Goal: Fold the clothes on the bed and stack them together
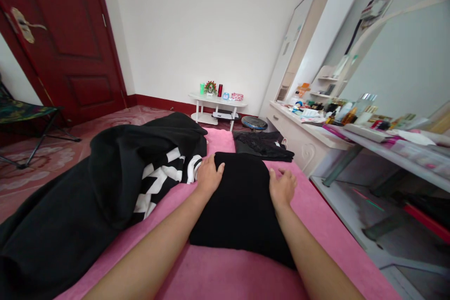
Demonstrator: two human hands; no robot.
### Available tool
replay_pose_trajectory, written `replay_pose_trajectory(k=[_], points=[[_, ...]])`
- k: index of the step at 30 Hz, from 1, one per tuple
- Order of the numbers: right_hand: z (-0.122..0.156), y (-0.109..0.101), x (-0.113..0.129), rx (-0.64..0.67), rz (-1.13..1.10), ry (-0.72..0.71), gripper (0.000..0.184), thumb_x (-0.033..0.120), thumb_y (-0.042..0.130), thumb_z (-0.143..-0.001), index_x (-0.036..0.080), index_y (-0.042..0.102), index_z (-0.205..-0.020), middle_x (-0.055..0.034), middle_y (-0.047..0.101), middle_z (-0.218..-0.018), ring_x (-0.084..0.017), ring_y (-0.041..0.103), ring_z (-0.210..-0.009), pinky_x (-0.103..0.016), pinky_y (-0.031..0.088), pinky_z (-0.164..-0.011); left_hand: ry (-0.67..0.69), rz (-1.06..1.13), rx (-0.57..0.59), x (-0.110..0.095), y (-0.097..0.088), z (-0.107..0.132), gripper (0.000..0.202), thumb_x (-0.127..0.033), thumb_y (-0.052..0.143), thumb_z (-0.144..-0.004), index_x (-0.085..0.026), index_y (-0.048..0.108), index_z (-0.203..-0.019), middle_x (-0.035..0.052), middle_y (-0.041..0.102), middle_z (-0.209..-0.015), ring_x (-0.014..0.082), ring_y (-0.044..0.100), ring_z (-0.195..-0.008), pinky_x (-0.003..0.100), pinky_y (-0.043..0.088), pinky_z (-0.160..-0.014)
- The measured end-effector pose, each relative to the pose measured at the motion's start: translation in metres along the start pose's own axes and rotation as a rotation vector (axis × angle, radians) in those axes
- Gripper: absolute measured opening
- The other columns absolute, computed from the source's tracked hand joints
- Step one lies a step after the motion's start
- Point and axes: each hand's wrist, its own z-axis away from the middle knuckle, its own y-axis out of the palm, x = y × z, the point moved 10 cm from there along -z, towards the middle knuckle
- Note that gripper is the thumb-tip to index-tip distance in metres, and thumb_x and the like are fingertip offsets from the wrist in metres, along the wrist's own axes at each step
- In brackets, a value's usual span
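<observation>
A folded black garment (241,201) lies flat on a pink blanket (225,276) in front of me. My left hand (209,174) rests palm down on its far left corner, fingers stretched out. My right hand (282,186) presses flat on its right edge, fingers spread and slightly curled. Neither hand holds anything. To the left a heap of black clothing (105,183) with a black-and-white striped piece (161,180) lies beside my left hand.
Another dark garment (262,144) lies at the blanket's far end. A white dresser (309,136) crowded with bottles stands on the right. A small white table (218,103) is by the far wall, a red door (70,37) and a folding chair (24,117) on the left.
</observation>
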Motion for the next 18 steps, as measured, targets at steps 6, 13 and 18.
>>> replay_pose_trajectory(k=[6,13,18], points=[[0.015,0.003,-0.029,0.226,-0.142,0.131,0.041,0.053,0.044,-0.082,0.02,0.062,-0.096,-0.0075,0.068,-0.092,-0.025,0.062,-0.085,-0.032,0.042,-0.068,-0.032,0.123,-0.015,0.007,-0.01,0.008,0.049,-0.035,0.055,-0.086,-0.011,0.047,-0.128,0.0142,0.06,-0.122,0.0264,0.055,-0.113,0.037,0.042,-0.097],[0.017,0.008,-0.016,0.293,0.016,0.023,0.041,0.054,0.048,-0.078,0.019,0.066,-0.09,-0.013,0.066,-0.098,-0.027,0.061,-0.09,-0.035,0.044,-0.071,-0.038,0.227,-0.006,0.005,-0.01,0.008,0.046,-0.027,0.058,-0.083,-0.016,0.046,-0.127,0.011,0.059,-0.124,0.0234,0.055,-0.115,0.035,0.042,-0.099],[0.01,0.01,-0.017,0.176,-0.417,0.007,0.028,0.047,0.055,-0.073,0.019,0.06,-0.072,-0.0057,0.065,-0.075,-0.022,0.06,-0.075,-0.032,0.045,-0.07,-0.011,0.233,-0.015,0.004,-0.007,0.006,0.045,-0.025,0.058,-0.083,-0.017,0.047,-0.126,0.0102,0.057,-0.126,0.0243,0.055,-0.114,0.036,0.042,-0.099]])
